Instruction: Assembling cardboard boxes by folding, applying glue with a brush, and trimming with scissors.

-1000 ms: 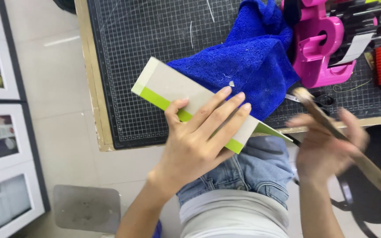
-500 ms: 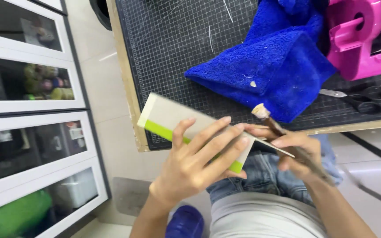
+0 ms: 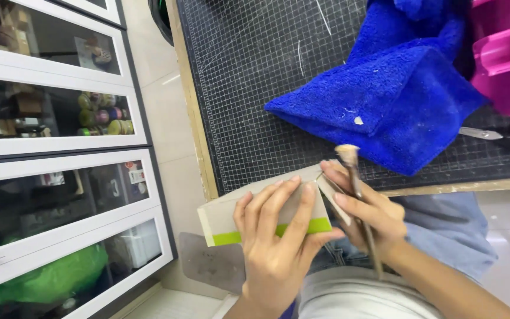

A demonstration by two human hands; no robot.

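My left hand (image 3: 278,236) grips a small cardboard box (image 3: 222,215), pale with a green stripe, held over my lap just off the table's near edge. My right hand (image 3: 367,215) touches the box's open end flap and also holds a thin brush (image 3: 352,168) whose worn tip points up toward the table. A folded blue towel (image 3: 385,100) lies on the black gridded cutting mat (image 3: 255,77) just beyond my hands.
A pink plastic tape dispenser (image 3: 503,53) stands at the far right of the mat. Scissors (image 3: 503,139) lie beside the towel. White glass-door cabinets (image 3: 60,147) with stored items line the left. The table's wooden edge (image 3: 193,118) runs alongside a tiled floor.
The box has come off the table edge and down toward my lap. My right hand with the brush has closed in on the box's end flap.
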